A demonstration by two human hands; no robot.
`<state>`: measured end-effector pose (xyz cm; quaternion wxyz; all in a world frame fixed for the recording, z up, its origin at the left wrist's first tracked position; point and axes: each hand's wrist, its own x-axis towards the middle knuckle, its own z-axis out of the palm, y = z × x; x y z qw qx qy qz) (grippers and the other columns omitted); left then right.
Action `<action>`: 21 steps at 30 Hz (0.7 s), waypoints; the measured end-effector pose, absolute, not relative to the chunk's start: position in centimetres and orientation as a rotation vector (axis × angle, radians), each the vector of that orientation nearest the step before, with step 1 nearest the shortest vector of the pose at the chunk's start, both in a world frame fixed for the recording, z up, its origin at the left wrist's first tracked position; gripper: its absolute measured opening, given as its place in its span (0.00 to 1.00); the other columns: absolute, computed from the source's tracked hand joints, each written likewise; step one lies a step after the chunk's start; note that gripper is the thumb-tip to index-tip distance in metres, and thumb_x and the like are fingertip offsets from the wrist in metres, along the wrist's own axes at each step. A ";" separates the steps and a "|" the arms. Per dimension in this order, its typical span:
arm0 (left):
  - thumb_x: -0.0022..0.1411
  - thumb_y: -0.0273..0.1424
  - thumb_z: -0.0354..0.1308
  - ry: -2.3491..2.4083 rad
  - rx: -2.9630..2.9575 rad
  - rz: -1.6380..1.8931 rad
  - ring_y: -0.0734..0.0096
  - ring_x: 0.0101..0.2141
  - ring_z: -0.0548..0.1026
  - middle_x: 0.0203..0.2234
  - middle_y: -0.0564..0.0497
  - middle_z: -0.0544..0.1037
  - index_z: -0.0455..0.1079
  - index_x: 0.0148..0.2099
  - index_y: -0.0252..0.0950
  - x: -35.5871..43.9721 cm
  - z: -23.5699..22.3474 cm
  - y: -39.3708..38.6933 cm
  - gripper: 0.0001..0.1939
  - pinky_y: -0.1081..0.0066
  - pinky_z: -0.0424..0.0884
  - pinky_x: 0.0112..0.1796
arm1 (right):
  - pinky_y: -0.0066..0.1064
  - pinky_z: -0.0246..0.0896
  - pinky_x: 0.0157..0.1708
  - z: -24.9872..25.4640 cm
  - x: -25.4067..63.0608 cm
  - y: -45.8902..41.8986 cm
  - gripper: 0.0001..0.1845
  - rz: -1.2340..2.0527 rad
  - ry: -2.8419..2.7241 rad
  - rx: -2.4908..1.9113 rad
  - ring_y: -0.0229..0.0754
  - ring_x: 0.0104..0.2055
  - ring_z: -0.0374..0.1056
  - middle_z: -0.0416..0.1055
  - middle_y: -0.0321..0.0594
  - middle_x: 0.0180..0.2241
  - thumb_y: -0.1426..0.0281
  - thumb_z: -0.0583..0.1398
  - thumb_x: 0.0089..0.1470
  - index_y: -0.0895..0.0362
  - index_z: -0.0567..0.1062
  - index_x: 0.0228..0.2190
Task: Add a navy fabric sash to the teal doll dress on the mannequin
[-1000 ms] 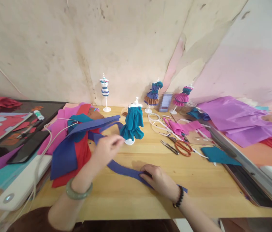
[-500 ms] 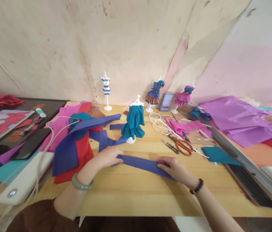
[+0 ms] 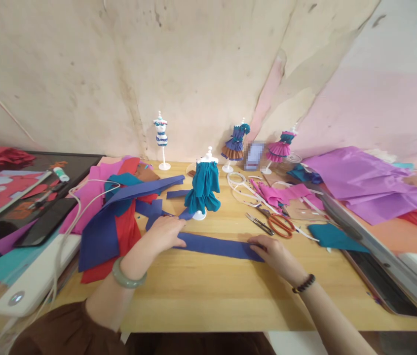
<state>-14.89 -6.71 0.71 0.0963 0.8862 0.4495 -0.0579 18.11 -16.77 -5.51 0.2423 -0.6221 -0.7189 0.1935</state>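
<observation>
A long dark blue fabric strip [image 3: 217, 246] is stretched sideways across the table in front of me. My left hand [image 3: 166, 231] lies over its left end, thumb on the cloth and fingers reaching apart toward other blue pieces. At the right end, my right hand [image 3: 273, 251] pinches the strip between thumb and fingers. Just beyond the strip stands a small white dress form [image 3: 210, 157] wearing a gathered teal dress [image 3: 205, 185]. Blue fabric scraps [image 3: 151, 209] lie to the left of its base.
Red-orange-handled scissors [image 3: 281, 225] and thread snips [image 3: 260, 224] lie to the right. Layered fabric [image 3: 99, 239] and a white power bank [image 3: 32, 278] are at left. Dressed mini forms [image 3: 235, 143] stand by the wall. Purple cloth [image 3: 367, 182] covers the right side.
The blue strip's right end has come up and the strip lies straighter. My left fingers have spread forward past its left end, while my right hand has shifted slightly right.
</observation>
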 end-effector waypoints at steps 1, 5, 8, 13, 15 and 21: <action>0.51 0.40 0.66 1.260 2.697 -0.132 0.54 0.40 0.76 0.39 0.43 0.78 0.73 0.44 0.36 -14.1 0.5 -6.9 0.20 0.64 0.68 0.38 | 0.39 0.69 0.44 -5.5 18.1 -16.7 0.12 0.506 -1.979 -1.692 0.47 0.41 0.74 0.78 0.45 0.38 0.67 0.56 0.57 0.56 0.79 0.37; 0.63 0.38 0.57 1.033 2.860 0.116 0.57 0.39 0.75 0.35 0.44 0.76 0.72 0.37 0.34 -10.8 -2.3 -7.6 0.11 0.64 0.66 0.40 | 0.38 0.70 0.42 -5.8 18.4 -16.6 0.13 0.439 -2.011 -1.654 0.46 0.40 0.74 0.78 0.45 0.37 0.67 0.56 0.57 0.55 0.79 0.38; 0.66 0.39 0.52 0.962 2.916 0.233 0.60 0.37 0.74 0.35 0.45 0.74 0.71 0.37 0.34 -9.3 -4.6 -7.8 0.14 0.65 0.66 0.38 | 0.38 0.71 0.42 -6.1 18.9 -16.8 0.13 0.417 -2.020 -1.638 0.46 0.39 0.74 0.78 0.45 0.37 0.68 0.55 0.57 0.55 0.79 0.38; 0.65 0.40 0.52 0.896 2.953 0.281 0.61 0.39 0.72 0.35 0.46 0.72 0.70 0.38 0.33 -9.3 -6.0 -8.0 0.15 0.65 0.66 0.39 | 0.38 0.70 0.43 -6.5 19.4 -17.4 0.13 0.389 -1.999 -1.626 0.45 0.40 0.74 0.77 0.45 0.37 0.69 0.55 0.58 0.55 0.79 0.38; 0.65 0.40 0.52 0.874 2.957 0.307 0.60 0.40 0.72 0.35 0.45 0.72 0.70 0.39 0.33 -9.5 -6.1 -7.9 0.14 0.65 0.66 0.39 | 0.38 0.70 0.43 -6.5 19.5 -17.7 0.13 0.388 -1.975 -1.632 0.45 0.40 0.74 0.77 0.45 0.37 0.69 0.55 0.59 0.55 0.80 0.37; 0.66 0.40 0.52 0.822 2.942 0.355 0.64 0.39 0.71 0.34 0.48 0.71 0.71 0.39 0.35 -10.1 -6.0 -7.7 0.14 0.66 0.64 0.39 | 0.37 0.71 0.40 -6.4 19.9 -18.1 0.13 0.427 -1.925 -1.672 0.44 0.38 0.74 0.77 0.43 0.35 0.67 0.55 0.59 0.55 0.80 0.35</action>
